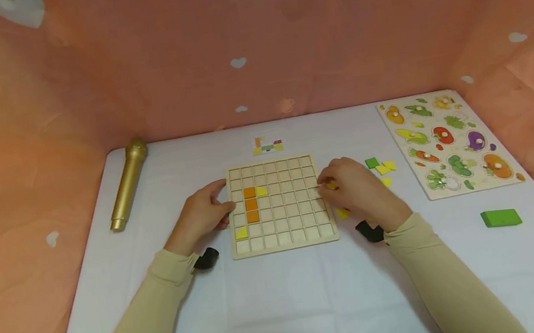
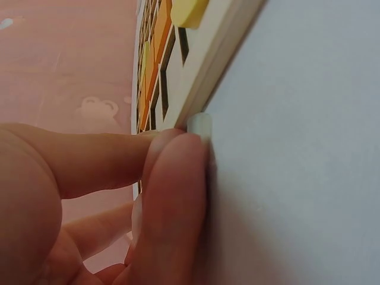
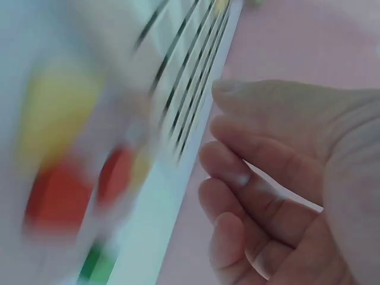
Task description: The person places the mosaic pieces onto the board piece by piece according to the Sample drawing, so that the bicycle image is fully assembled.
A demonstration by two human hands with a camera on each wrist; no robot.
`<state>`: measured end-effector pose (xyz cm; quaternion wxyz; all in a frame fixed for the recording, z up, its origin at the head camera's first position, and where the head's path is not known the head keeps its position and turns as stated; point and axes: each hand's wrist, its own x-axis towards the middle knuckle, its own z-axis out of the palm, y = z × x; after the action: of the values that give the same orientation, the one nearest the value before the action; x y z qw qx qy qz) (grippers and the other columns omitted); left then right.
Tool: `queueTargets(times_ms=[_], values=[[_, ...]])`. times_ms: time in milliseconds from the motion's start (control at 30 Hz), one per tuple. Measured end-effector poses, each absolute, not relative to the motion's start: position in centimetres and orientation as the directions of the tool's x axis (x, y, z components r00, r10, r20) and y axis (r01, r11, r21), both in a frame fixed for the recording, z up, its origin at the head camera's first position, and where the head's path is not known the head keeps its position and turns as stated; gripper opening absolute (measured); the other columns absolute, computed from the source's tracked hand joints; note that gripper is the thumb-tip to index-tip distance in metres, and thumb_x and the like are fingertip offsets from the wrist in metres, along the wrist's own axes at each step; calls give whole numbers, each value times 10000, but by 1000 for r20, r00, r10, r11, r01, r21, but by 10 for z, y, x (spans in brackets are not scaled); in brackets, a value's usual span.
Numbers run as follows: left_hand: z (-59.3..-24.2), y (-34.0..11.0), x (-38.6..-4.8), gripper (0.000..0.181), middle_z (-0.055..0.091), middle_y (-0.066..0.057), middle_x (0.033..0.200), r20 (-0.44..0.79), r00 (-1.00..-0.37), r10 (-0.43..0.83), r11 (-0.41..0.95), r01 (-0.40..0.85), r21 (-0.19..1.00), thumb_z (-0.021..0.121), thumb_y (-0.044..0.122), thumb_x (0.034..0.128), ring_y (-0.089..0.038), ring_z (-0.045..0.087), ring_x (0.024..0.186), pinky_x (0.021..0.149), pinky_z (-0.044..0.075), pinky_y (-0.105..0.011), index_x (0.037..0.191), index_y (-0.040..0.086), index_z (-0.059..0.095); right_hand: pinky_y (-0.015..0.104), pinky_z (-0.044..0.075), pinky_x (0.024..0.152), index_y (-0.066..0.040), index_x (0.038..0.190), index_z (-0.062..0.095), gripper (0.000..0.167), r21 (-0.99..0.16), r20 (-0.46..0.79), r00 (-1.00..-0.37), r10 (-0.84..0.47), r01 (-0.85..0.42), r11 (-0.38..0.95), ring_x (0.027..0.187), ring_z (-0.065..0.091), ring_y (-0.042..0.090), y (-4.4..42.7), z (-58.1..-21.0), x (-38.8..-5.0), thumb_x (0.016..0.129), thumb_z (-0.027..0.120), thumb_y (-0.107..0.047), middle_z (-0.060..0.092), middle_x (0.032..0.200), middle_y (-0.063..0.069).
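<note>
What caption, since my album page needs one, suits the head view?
Left hand and right hand flank a wooden board, its grid holding orange squares and yellow squares.

We see a microphone [image 1: 128, 188] at left; a puzzle [image 1: 449, 152] at right; a block [image 1: 501, 218] nearer us; cloth [image 1: 308, 24] behind.

Board [image 1: 280, 210]: pale tan wood, square grid pattern. Set tiles [image 1: 250, 204]: three orange, two yellow. Loose tiles [image 1: 389, 166]: yellow, green, plus red, blurred in right wrist view. Card [image 1: 267, 145]: white, orange/yellow/green/red print. Microphone [image 1: 128, 186]: gold. Vegetable puzzle [image 1: 490, 186]: cream, pictures in red, orange, yellow, green, purple. Block [image 1: 501, 218]: plain green. Tablecloth [image 1: 276, 302]: white. Curtain [image 1: 155, 62]: orangey pink, white hearts [image 1: 239, 63]. Sleeves [image 1: 140, 321]: plain beige. Wrist cameras [image 1: 206, 258]: black.
</note>
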<state>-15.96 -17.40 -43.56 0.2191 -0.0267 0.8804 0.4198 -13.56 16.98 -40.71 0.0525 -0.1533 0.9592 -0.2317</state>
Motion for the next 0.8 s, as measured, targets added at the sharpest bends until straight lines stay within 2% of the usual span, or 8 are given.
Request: queueTargets(times_ms=[167,400,533,800], values=[[-436,-178,-157,745,690,-86,835,-403,-905,136,637,-232,735,742,208,1027,-179,688,677,679,623,-278,1684,196,391,508,576,967,-49,1209,785,237,-476,-101,-977,-190,-120,871,1095,634,316,222,-408,-137,1025,720,-185,734,1178,134],[-436,-180,-156,737,685,-87,840,-393,-908,142,631,-223,743,738,199,1026,-173,690,677,679,631,-277,1680,191,399,653,484,1128,-83,1329,733,297,-480,-162,-986,-28,54,876,1303,561,412,267,-409,-134,1056,689,-191,665,1366,175],[-436,-179,-154,734,695,-84,845,-399,-906,142,627,-230,744,735,204,1025,-177,698,682,684,627,-281,1679,203,402,688,432,1181,-71,1343,717,302,-473,-188,-982,-10,82,877,1356,522,442,276,-414,-135,1061,678,-172,648,1387,190],[-435,-183,-153,734,686,-85,843,-395,-909,132,634,-229,739,736,197,1024,-180,695,673,679,622,-283,1679,205,405,690,412,1199,-82,1276,729,231,-496,-195,-981,-14,86,864,1372,503,434,275,-419,-140,1057,668,-125,660,1381,180]])
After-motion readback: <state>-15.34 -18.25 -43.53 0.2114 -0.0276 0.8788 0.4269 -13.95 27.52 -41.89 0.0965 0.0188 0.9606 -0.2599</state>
